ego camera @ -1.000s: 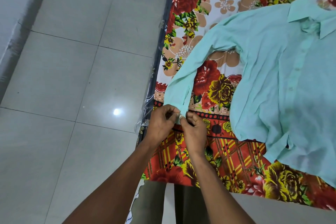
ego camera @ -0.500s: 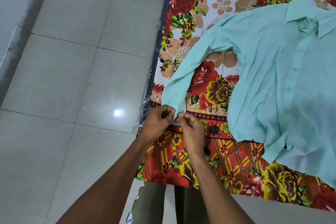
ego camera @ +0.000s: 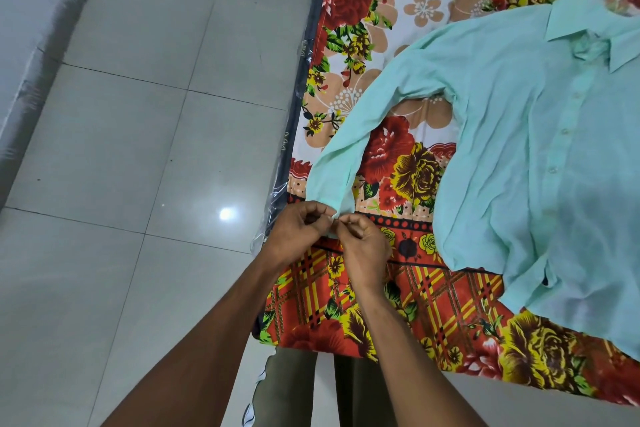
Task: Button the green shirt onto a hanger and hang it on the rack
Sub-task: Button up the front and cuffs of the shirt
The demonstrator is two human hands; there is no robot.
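The pale green shirt lies flat on the bed, its front buttoned down the placket and its collar at the upper right. Its long sleeve stretches down-left toward the bed's corner. My left hand and my right hand meet at the sleeve's cuff. Both pinch the cuff between curled fingers and thumbs, and they hide most of it. No hanger or rack is in view.
A flowered red and yellow bedsheet covers the mattress, whose plastic-wrapped edge runs up the middle. Grey floor tiles fill the left side. A pale wall base runs along the far left.
Both hands stay pinched on the cuff at the bed's corner, with small finger shifts. The view has tilted slightly, so the shirt sits a little further right.
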